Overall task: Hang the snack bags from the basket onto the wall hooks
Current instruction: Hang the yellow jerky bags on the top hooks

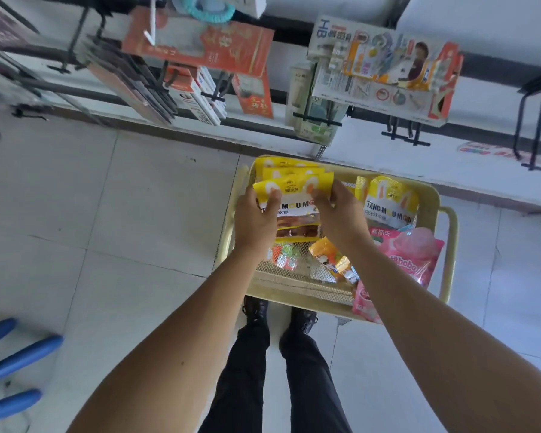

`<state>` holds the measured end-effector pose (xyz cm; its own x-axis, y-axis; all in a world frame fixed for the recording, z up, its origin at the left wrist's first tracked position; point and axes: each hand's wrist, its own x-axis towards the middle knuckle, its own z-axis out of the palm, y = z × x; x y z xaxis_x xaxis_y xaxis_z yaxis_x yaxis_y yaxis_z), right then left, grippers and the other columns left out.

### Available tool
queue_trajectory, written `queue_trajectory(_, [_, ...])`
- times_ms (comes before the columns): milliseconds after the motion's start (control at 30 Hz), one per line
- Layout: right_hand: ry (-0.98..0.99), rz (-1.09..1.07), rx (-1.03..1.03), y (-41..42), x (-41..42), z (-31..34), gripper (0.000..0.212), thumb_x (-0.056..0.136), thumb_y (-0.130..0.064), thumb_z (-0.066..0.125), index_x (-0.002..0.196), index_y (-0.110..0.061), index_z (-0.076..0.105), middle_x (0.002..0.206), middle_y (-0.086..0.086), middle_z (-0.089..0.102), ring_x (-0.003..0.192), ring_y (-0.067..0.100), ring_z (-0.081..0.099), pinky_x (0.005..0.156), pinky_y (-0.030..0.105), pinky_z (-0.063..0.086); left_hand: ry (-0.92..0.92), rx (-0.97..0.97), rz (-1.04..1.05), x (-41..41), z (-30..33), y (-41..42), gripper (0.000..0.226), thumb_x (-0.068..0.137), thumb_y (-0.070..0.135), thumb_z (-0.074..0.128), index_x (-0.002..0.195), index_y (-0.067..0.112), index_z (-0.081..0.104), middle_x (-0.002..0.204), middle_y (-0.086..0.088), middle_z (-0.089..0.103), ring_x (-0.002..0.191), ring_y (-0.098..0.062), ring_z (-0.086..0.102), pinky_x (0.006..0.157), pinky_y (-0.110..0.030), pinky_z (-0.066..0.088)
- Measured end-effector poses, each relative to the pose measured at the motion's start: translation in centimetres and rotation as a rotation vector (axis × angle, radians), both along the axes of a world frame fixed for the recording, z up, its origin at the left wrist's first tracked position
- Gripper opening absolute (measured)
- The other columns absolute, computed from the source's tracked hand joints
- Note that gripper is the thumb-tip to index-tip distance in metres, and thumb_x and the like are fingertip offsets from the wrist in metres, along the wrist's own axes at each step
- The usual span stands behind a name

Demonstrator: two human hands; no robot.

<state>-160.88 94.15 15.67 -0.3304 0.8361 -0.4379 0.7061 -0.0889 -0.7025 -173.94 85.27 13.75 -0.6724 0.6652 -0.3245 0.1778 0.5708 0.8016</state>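
My left hand [256, 218] and right hand [338, 218] each pinch a side of a yellow snack bag [294, 195], thumbs on its front, holding it just above the yellow mesh basket [431, 198]. More yellow bags stack directly behind it. A second yellow bag [391, 201], a pink bag [409, 254] and small orange packets [331, 257] lie in the basket. Above, black wall hooks [403, 132] carry boxed goods [384, 67].

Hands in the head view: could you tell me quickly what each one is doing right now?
Left hand: grips the yellow snack bags.
Right hand: grips the same bags.
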Motion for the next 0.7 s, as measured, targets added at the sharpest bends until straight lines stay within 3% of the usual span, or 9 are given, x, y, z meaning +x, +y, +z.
queue_trajectory(133, [0.059, 0.006, -0.003, -0.6, 0.3, 4.9, 0.035, 0.100, -0.044, 0.050, 0.089, -0.011, 0.054, 0.077, 0.014, 0.064, 0.067, 0.032, 0.064, 0.058, 0.039, 0.050, -0.049, 0.083, -0.022, -0.7, 5.3, 0.1, 0.027, 0.100, 0.043, 0.053, 0.102, 0.018, 0.060, 0.098, -0.001, 0.068, 0.091, -0.017, 0.064, 0.076, -0.032, 0.051])
queue_trajectory(233, [0.157, -0.007, 0.042, -1.0, 0.7, 10.0, 0.034, 0.101, -0.039, 0.052, 0.088, -0.008, 0.056, 0.071, 0.005, 0.062, 0.056, 0.002, 0.058, 0.050, 0.020, 0.044, -0.072, 0.164, -0.054, -1.0, 10.7, 0.2, 0.015, 0.100, 0.039, 0.057, 0.092, 0.026, 0.060, 0.091, 0.005, 0.070, 0.086, -0.011, 0.067, 0.074, -0.032, 0.052])
queue_trajectory(300, [0.226, -0.024, 0.070, -1.1, 1.2, 13.8, 0.029, 0.100, -0.033, 0.055, 0.085, -0.008, 0.059, 0.066, -0.004, 0.057, 0.052, -0.005, 0.052, 0.047, 0.011, 0.036, -0.106, 0.216, -0.089, -1.0, 14.5, 0.0, 0.014, 0.100, 0.035, 0.059, 0.087, 0.030, 0.060, 0.087, 0.008, 0.072, 0.084, -0.008, 0.069, 0.074, -0.027, 0.052])
queue_trajectory(400, [0.341, -0.053, 0.066, -1.0, 2.3, 19.3, 0.028, 0.097, -0.032, 0.061, 0.077, -0.014, 0.060, 0.060, -0.008, 0.052, 0.048, -0.002, 0.046, 0.047, 0.013, 0.036, -0.197, 0.294, -0.142, -0.5, 20.2, -0.3, 0.010, 0.098, 0.032, 0.063, 0.089, 0.029, 0.066, 0.086, 0.006, 0.075, 0.087, -0.009, 0.072, 0.083, -0.028, 0.054])
queue_trajectory(500, [0.512, -0.057, 0.018, -1.2, 3.6, 25.5, 0.013, 0.096, -0.023, 0.064, 0.087, -0.014, 0.065, 0.061, -0.014, 0.062, 0.054, -0.005, 0.056, 0.053, 0.011, 0.043, -0.279, 0.342, -0.183, 0.5, 25.9, -0.1, 0.006, 0.093, 0.031, 0.069, 0.090, 0.026, 0.068, 0.083, 0.008, 0.075, 0.082, -0.009, 0.072, 0.082, -0.035, 0.054])
queue_trajectory(600, [0.637, -0.037, 0.014, -1.4, 4.8, 31.7, 0.013, 0.097, -0.014, 0.062, 0.085, -0.012, 0.066, 0.061, -0.012, 0.067, 0.054, 0.001, 0.062, 0.048, 0.014, 0.045, -0.318, 0.383, -0.234, 2.2, 31.9, 0.3, 0.012, 0.091, 0.035, 0.069, 0.091, 0.023, 0.071, 0.088, 0.007, 0.077, 0.089, -0.012, 0.073, 0.085, -0.043, 0.058])
queue_trajectory(700, [0.726, -0.047, 0.035, -1.4, 6.1, 37.3, 0.015, 0.096, -0.013, 0.063, 0.082, -0.013, 0.069, 0.066, -0.003, 0.072, 0.057, 0.010, 0.068, 0.047, 0.019, 0.048, -0.312, 0.447, -0.270, 3.5, 37.5, 0.8, 0.014, 0.093, 0.030, 0.069, 0.086, 0.021, 0.075, 0.087, 0.005, 0.078, 0.088, -0.011, 0.074, 0.085, -0.035, 0.057])
